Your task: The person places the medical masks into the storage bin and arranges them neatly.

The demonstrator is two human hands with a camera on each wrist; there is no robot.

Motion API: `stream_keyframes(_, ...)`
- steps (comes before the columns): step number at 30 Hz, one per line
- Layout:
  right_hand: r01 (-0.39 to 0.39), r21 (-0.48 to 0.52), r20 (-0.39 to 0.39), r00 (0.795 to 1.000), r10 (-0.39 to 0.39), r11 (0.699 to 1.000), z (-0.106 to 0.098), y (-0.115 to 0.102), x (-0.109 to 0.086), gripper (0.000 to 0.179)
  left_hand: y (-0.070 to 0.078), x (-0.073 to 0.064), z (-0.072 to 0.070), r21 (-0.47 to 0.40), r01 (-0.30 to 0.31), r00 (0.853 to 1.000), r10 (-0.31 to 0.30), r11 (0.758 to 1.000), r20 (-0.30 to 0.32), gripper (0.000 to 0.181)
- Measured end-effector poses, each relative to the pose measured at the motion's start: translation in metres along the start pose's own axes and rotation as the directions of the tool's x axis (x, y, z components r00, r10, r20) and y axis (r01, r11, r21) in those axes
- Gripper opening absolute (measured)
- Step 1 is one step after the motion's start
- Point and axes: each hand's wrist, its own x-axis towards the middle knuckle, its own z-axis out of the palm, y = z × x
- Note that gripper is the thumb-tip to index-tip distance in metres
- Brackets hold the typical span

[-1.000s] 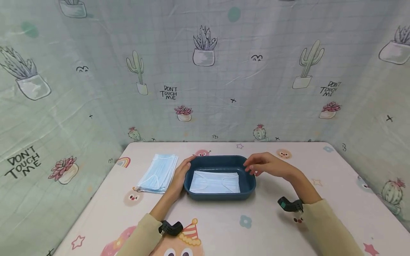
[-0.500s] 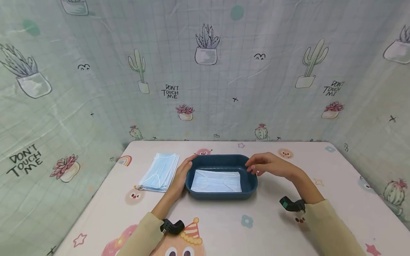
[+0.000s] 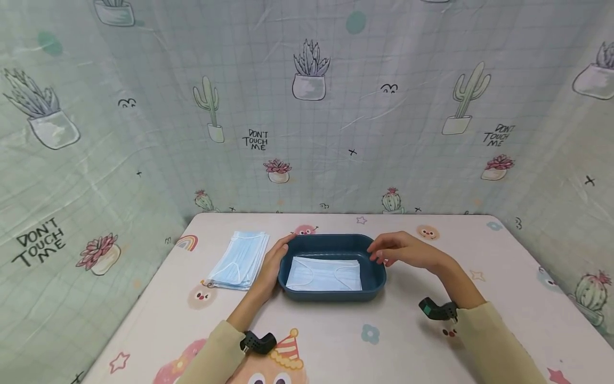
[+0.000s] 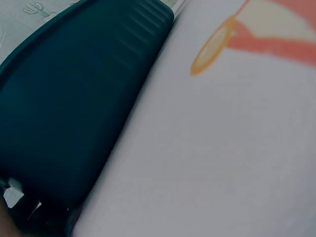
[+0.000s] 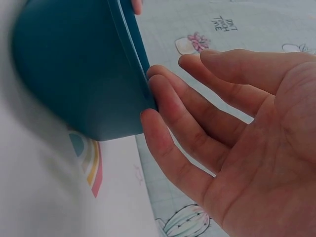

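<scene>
A dark blue oblong bin (image 3: 331,296) stands on the table with light blue face masks (image 3: 324,275) lying flat in it. My left hand (image 3: 269,269) rests along the bin's left end, fingers fairly straight against the outer wall. In the left wrist view the bin's side wall (image 4: 74,108) fills the left part, and only bits of the fingers show at the lower corner. At the other end, my right hand (image 3: 400,249) hovers with loosely bent fingers. The right wrist view shows its fingertips (image 5: 155,118) right at the bin's rim, with nothing held.
To the left of my left hand lies a fanned stack of light blue face masks (image 3: 240,261) with white ear loops. The pale table (image 3: 331,346) is printed with cartoon figures. A cactus-print cloth (image 3: 336,128) hangs behind it and at both sides.
</scene>
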Motion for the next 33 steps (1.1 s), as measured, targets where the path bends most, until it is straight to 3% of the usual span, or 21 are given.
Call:
stream_keyframes(14,-0.004,-0.008,-0.002,1.0,0.004,1.0,-0.0006,-0.0028,0.0018,0.035,0.0018,0.0016,-0.0017,0.002,-0.021,1.0,0.021,1.0,0.006,0.045)
stream_keyframes(33,-0.008,-0.018,-0.012,1.0,0.008,1.0,-0.0001,0.0002,0.0005,0.036,-0.0008,-0.0002,-0.0018,0.0,-0.001,1.0,0.001,1.0,0.012,0.046)
